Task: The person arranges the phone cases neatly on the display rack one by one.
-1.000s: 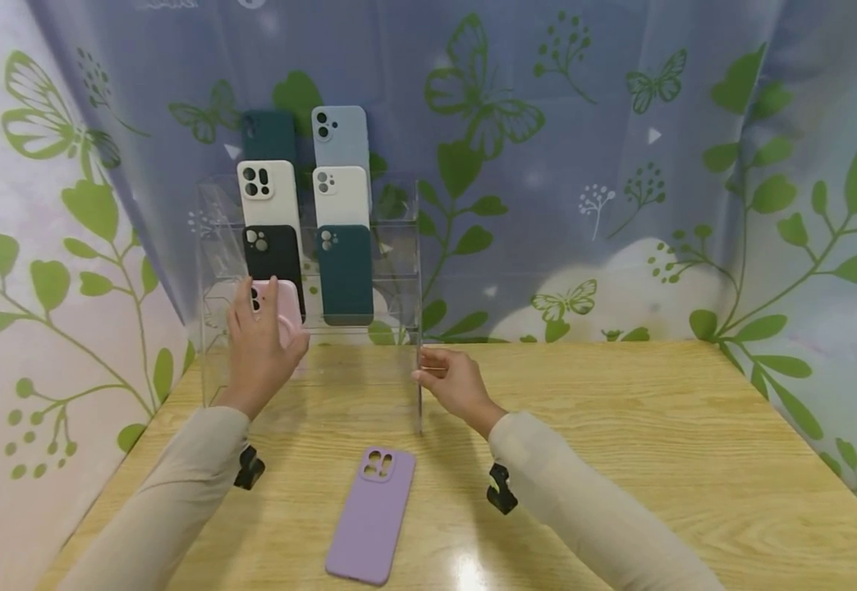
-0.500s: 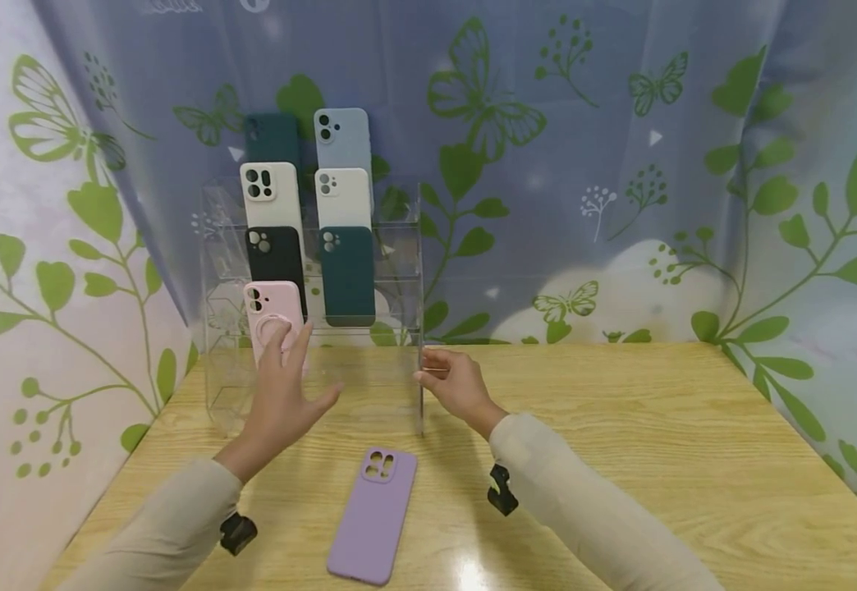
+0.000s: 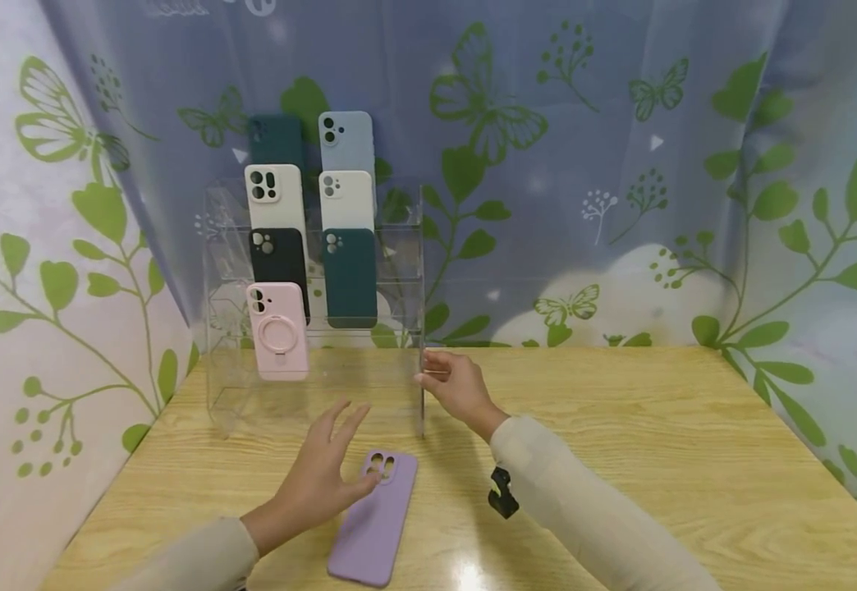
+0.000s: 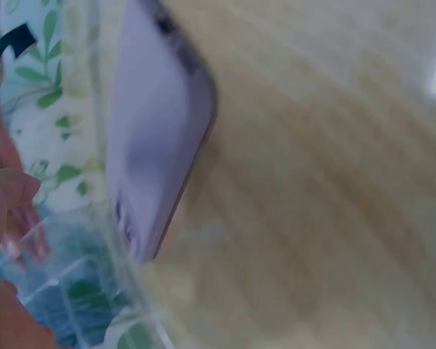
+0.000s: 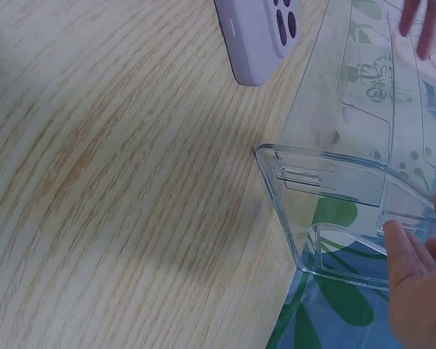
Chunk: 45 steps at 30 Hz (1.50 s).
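In the head view my left hand (image 3: 318, 484) hovers by the purple phone case (image 3: 377, 525), fingers spread, holding nothing. Its thumb overlaps the case's camera cutouts; whether it touches cannot be told. The case lies on the wooden table, cutouts toward the stand. My right hand (image 3: 461, 390) holds the side panel of the clear acrylic display stand (image 3: 369, 390) at its front edge, with bent fingers and thumb. A pink phone case (image 3: 278, 332) with a ring stands on the stand's lowest step at left.
Behind the pink case rise a black case (image 3: 278, 254), a white case (image 3: 276, 197) and a dark green case (image 3: 277, 139). The right column has a teal case (image 3: 350, 279), a white case (image 3: 347, 201) and a light blue case (image 3: 346, 141). A patterned curtain (image 3: 517, 180) hangs behind.
My left hand let go of the pink case, leaving it on the stand, and moved down and right to the purple case. My right hand has stayed at the stand's side.
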### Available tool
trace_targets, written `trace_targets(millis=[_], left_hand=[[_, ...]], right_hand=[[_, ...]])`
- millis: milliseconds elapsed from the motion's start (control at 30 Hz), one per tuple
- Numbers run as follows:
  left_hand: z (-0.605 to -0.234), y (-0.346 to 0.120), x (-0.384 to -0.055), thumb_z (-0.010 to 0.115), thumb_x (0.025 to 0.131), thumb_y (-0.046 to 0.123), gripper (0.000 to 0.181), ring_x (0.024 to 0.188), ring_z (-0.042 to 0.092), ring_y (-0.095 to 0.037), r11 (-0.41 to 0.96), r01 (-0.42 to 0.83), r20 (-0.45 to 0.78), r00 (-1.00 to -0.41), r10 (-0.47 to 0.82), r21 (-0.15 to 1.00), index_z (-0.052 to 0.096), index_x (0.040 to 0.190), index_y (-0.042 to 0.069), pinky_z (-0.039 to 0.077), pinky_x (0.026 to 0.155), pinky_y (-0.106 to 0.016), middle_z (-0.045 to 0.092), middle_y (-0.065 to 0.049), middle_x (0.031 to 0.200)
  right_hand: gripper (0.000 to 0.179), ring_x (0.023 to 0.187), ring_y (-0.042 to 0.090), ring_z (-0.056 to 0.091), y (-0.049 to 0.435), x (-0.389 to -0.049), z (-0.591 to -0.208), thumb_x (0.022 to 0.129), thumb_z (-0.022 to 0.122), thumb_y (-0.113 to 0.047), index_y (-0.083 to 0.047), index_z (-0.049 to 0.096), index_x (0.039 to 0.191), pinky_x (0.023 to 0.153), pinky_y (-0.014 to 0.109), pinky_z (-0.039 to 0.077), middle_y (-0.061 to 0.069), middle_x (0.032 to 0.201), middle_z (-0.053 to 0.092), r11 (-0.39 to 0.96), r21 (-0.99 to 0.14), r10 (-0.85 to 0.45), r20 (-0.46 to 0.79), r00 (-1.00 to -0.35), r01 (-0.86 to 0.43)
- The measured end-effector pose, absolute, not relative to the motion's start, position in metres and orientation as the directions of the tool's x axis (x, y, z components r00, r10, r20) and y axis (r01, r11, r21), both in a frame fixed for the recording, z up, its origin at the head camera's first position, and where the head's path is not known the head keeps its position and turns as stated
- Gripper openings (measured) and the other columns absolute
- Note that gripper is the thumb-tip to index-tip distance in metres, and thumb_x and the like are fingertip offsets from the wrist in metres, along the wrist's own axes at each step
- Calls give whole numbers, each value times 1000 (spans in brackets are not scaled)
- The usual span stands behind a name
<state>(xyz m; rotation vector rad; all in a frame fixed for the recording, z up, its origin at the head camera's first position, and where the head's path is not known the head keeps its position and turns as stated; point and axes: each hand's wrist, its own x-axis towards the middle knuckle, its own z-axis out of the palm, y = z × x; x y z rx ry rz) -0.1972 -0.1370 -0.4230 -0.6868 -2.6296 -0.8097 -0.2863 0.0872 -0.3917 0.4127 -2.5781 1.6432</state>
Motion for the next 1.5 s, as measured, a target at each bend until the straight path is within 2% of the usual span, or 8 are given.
trace_targets(millis=[133, 267, 433, 600, 900, 1167, 1367, 1500], left_hand=[[-435, -127, -191, 84, 73, 26, 85, 129, 36, -48, 714, 486, 302, -874, 382, 504, 42, 144, 8, 39, 95, -63, 33, -26, 146], [-447, -121, -188, 84, 72, 30, 85, 128, 37, -49, 711, 475, 234, -879, 416, 518, 43, 144, 9, 41, 94, -62, 34, -27, 146], [-458, -115, -190, 76, 76, 42, 81, 129, 38, -44, 720, 510, 232, -859, 456, 471, 46, 143, 9, 38, 93, -65, 35, -25, 146], [-463, -111, -191, 67, 79, 54, 78, 133, 31, -45, 753, 504, 174, -861, 479, 422, 47, 143, 12, 30, 97, -67, 35, -21, 147], [-460, -116, -194, 65, 80, 48, 74, 129, 36, -41, 763, 542, 114, -834, 540, 351, 45, 144, 17, 35, 95, -61, 36, -17, 147], [-460, -120, -196, 64, 80, 54, 71, 110, 46, -32, 798, 545, 131, -838, 530, 258, 50, 142, 22, 43, 79, -46, 44, -11, 144], [-461, -113, -197, 67, 76, 46, 66, 97, 47, -29, 829, 487, 159, -873, 461, 274, 56, 136, 19, 43, 59, -33, 50, -13, 137], [-458, -113, -195, 68, 72, 40, 68, 98, 48, -32, 833, 465, 162, -885, 436, 298, 58, 135, 17, 44, 58, -33, 51, -13, 135]], right_hand=[[47, 111, 31, 62, 88, -286, -393, 91, 66, -13, -3, 54, 135, 87, 38, 53, 19, 125, 61, 406, -875, -190, 201, -961, -264], [47, 111, 31, 62, 87, -286, -393, 90, 67, -13, -3, 54, 135, 88, 39, 53, 19, 125, 61, 397, -881, -189, 198, -962, -259], [47, 109, 32, 63, 87, -286, -392, 90, 67, -12, -2, 54, 134, 87, 39, 53, 19, 124, 62, 401, -875, -194, 209, -959, -272], [47, 109, 31, 63, 87, -285, -391, 90, 67, -12, -3, 54, 135, 87, 38, 53, 19, 123, 62, 396, -876, -202, 208, -957, -274], [47, 108, 32, 64, 88, -285, -391, 90, 67, -11, -3, 54, 135, 86, 39, 53, 19, 123, 63, 397, -877, -195, 207, -959, -270], [48, 108, 31, 64, 88, -286, -391, 90, 67, -13, -4, 54, 136, 86, 38, 53, 18, 124, 62, 409, -874, -195, 197, -961, -262], [48, 108, 31, 64, 88, -286, -392, 90, 67, -12, -5, 54, 135, 85, 38, 54, 18, 124, 62, 407, -876, -187, 197, -962, -258], [47, 106, 32, 64, 88, -286, -393, 90, 67, -11, -3, 54, 135, 84, 38, 54, 20, 123, 62, 399, -877, -191, 205, -960, -266]])
